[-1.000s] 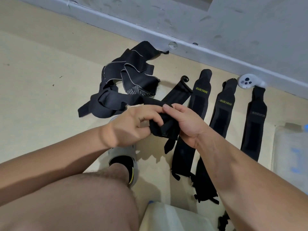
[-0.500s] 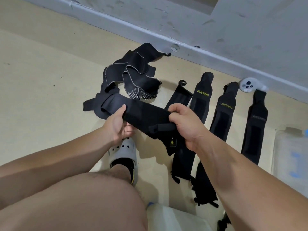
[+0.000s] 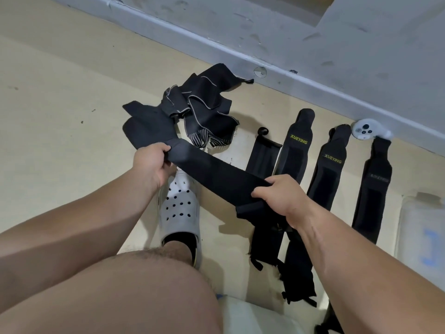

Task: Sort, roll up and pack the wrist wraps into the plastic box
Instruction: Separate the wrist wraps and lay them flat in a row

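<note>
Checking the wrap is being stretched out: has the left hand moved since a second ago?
Yes. The left hand slid left along the black fabric wrist wrap, away from the right hand, past the toe of the white perforated clog.

Left hand: fingers curled over the upper end of a long black fabric wrist wrap, thumb beneath. Right hand: lower, knuckles up, gripping the wrap's other end. Both forearms bare, extended forward, well apart.
</note>
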